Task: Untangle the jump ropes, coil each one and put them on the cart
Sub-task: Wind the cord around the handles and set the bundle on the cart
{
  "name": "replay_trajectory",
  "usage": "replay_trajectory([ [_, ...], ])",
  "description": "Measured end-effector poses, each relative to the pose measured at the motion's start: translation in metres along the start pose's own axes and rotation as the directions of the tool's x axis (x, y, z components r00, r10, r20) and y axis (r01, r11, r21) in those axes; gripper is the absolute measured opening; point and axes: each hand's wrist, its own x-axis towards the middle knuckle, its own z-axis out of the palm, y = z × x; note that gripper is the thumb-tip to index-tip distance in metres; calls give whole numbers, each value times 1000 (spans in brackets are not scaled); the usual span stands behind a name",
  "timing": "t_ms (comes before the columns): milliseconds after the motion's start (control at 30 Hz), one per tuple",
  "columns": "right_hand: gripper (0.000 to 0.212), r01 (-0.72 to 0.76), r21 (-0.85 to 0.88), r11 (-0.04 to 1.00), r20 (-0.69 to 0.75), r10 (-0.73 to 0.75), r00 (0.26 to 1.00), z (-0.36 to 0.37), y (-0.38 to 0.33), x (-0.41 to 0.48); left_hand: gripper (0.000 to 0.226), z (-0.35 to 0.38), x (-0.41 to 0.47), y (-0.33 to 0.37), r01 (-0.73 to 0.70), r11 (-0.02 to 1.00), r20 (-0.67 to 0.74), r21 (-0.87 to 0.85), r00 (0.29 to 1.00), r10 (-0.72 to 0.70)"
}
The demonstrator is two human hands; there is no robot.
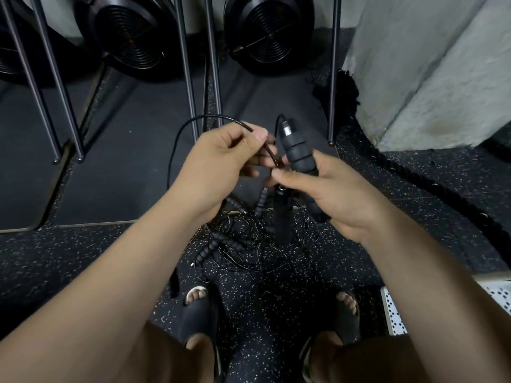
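My right hand [329,192] grips a black ribbed jump-rope handle [297,153] that points up and away, its metal tip at the top. A second black handle [282,217] hangs below that hand. My left hand [218,167] pinches the thin black cord [193,123], which arcs up and left, then drops toward the floor. Below the hands, a tangled pile of jump ropes [235,244] with several ribbed handles lies on the speckled rubber floor between my feet. The cart is out of sight, unless the white perforated panel [395,313] at the lower right belongs to it.
Two black fan-wheel machines [268,31] stand ahead on dark mats, with thin metal legs [190,78] coming down in front. A thick black battle rope [414,175] curves along the floor beside a grey concrete wall [428,78] on the right. My sandalled feet [197,310] flank the pile.
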Motion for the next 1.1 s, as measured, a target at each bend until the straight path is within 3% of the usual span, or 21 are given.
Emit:
replay_trajectory([
  [133, 24, 80, -30, 996, -23, -81, 996, 8, 2, 0, 13, -2, 0, 2, 10, 999, -83, -48, 996, -14],
  [267, 23, 149, 75, 986, -128, -139, 982, 10, -5, -3, 28, -4, 3, 0, 43, 994, -128, 103, 991, -30],
  [367, 20, 204, 91, 975, -207, -181, 961, 4, -8, -4, 41, 1, 0, -4, 117, 972, 25, 204, 992, -124],
  [467, 18, 236, 132, 963, -270, -194, 943, -2, -10, -4, 49, 11, -9, -6, 165, 944, 225, 287, 946, -234],
  [567, 21, 216, 288, 933, -276, -135, 952, -5, -14, -6, 42, 21, -16, -4, 20, 868, 321, 497, 925, -205],
  [667, 19, 175, 312, 934, -280, -86, 956, -7, -15, -6, 34, 31, -20, -3, -52, 822, 303, 567, 941, -149],
  [900, 13, 162, 117, 980, -387, -105, 916, -9, -10, 0, 50, 33, -20, -9, 19, 911, 133, 412, 988, -81],
  [1100, 31, 129, 31, 991, -397, -106, 912, 2, -10, -4, 50, 25, -13, -11, 95, 984, -11, 152, 995, -95],
])
